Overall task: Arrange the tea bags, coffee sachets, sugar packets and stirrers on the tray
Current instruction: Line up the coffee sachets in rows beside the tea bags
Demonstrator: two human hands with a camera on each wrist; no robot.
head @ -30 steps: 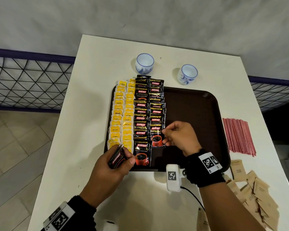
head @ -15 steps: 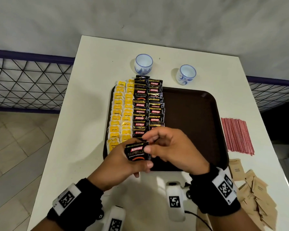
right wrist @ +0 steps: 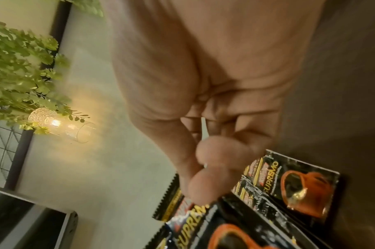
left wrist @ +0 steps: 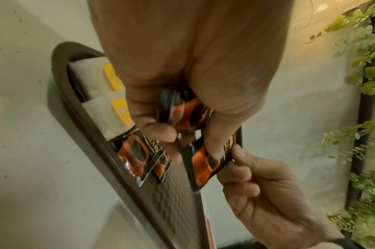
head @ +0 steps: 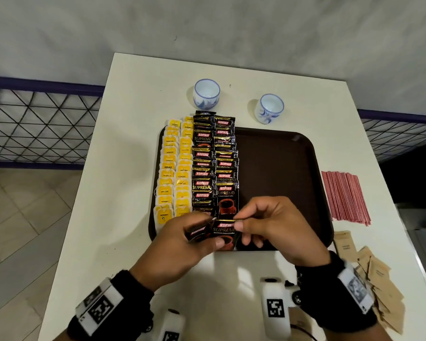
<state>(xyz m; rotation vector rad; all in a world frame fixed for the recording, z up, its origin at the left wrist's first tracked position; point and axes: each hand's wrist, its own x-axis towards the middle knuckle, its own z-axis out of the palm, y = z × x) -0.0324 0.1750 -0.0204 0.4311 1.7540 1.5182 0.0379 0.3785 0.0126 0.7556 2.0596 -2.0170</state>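
Note:
A brown tray (head: 315, 148) holds two columns of yellow tea bags (head: 175, 168) and two columns of black coffee sachets (head: 214, 163) on its left half. Over the tray's near edge my left hand (head: 182, 244) grips a small stack of coffee sachets (head: 198, 233). My right hand (head: 246, 225) pinches the top edge of one sachet (head: 224, 233) at the stack's right side. The left wrist view shows this sachet (left wrist: 205, 165) between my left thumb and my right fingers. Red stirrers (head: 344, 195) and brown sugar packets (head: 379, 279) lie on the table, right of the tray.
Two white-and-blue cups (head: 206, 93) (head: 268, 108) stand behind the tray. The tray's right half (head: 280, 180) is bare. The white table (head: 123, 168) ends close on the left beside a wire fence (head: 40, 126). Sugar packets reach the table's near right corner.
My right hand left the sachet it laid at the near end of the right coffee column, came back to my left hand's stack and now pinches another sachet there.

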